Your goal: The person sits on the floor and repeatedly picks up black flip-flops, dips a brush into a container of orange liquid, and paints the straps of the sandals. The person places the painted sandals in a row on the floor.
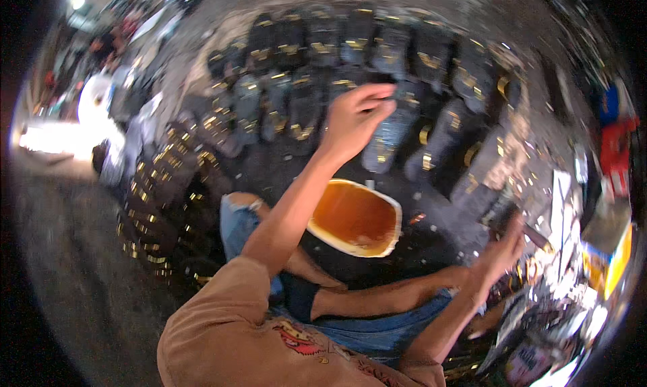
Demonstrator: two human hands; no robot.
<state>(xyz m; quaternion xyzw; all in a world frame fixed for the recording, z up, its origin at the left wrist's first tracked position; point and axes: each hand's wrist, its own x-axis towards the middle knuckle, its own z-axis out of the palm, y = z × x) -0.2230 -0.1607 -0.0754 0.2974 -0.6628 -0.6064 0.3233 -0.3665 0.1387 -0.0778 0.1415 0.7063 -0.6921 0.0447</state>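
Observation:
My left hand point(356, 121) reaches out over rows of dark shoe soles with gold-coloured metal fittings. Its fingers are bent, the thumb and fingertips a little apart, and I see nothing between them. Just below those fingertips lies a greyish sole point(387, 139). My right hand point(502, 251) is low on the right, somewhat blurred, with its fingers closed round a dark, stick-like tool point(537, 238); the kind of tool I cannot make out. Between my arms, in front of my crossed legs, stands a pale-rimmed tub point(397, 218) holding orange-brown liquid.
More soles with gold fittings point(165, 195) are heaped on the left beside my knee. Scraps and shiny litter point(532, 279) lie at the right, near a yellow package point(617, 259) and a red box point(617, 147). A white bundle point(94, 98) is at the far left.

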